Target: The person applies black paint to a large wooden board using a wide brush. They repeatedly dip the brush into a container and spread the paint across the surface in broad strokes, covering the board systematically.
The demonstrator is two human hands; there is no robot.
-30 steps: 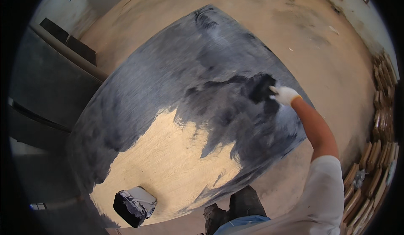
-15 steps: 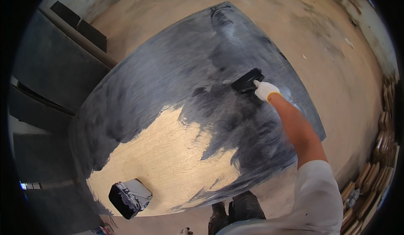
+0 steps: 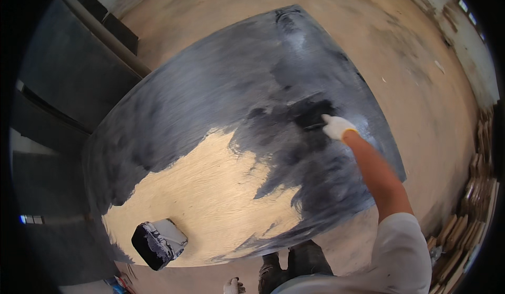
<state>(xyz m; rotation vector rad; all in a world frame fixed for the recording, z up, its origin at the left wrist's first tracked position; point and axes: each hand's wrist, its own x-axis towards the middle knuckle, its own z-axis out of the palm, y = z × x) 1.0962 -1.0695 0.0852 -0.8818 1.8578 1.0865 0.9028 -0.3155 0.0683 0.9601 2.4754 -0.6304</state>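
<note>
My right hand [image 3: 338, 128], in a white glove with a yellow cuff, is closed on a wide black paint brush [image 3: 314, 114]. The brush lies against the dark, wet-looking paint on a large board [image 3: 200, 194], right of its middle; motion blurs its outline. Black-grey paint covers most of this board, while a pale wood-coloured patch shows at its near left and middle. On that patch stands an open paint bucket [image 3: 159, 243], black inside and smeared outside. Low at the bottom edge, apart from the board, my gloved left hand [image 3: 233, 286] shows dark fingertips, its fingers curled in.
Dark panels [image 3: 79, 68] stand along the left side. Stacked wooden strips [image 3: 463, 231] lie at the right edge, near a wall [image 3: 447, 10]. Dusty brown floor [image 3: 415, 83] surrounds the board. A small blue-and-red item [image 3: 118, 284] lies at the lower left.
My right hand and the brush have moved slightly nearer and to the right over the dark paint. More of my left hand shows at the bottom edge. The view has shifted slightly.
</note>
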